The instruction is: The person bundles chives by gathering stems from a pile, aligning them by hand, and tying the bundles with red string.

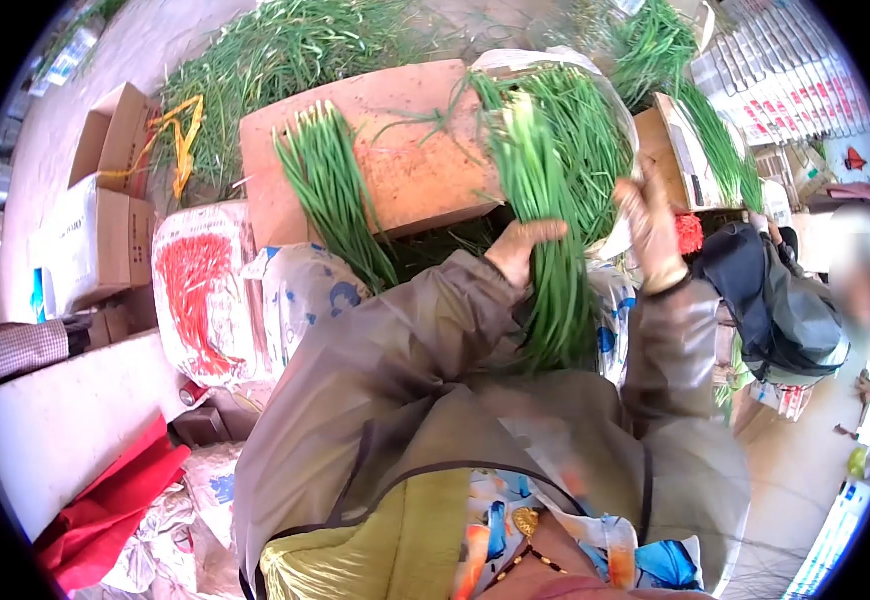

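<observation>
We have the bundle of green stalks [552, 285] upright in front of our body, pale ends at the top, just right of the cardboard work surface. Our left hand [515, 252] grasps it around the middle, thumb laid across the front; the fingers are hidden. Our right hand [649, 228] is slightly blurred, free of any grip, fingers spread, just beside the bundle.

Behind the bundle, loose green stalks [590, 125] fill a pale sack. To the left, a second bundle [320, 160] slants over the edge of the reddish-brown cardboard [420, 150], pale ends up.

Further left we see a packet of red strands [195, 290], with no wording we can make out. Beyond it, one carton [105, 245] carries dark lettering on its white side, too small for us to read. A yellow strap [185, 150] dangles by an open box [113, 130]. A green heap [285, 50] covers the floor behind. At the upper right, stacked packs [785, 80] bear red characters that we cannot decipher. Near our right side is another person in dark clothing [780, 300].
</observation>
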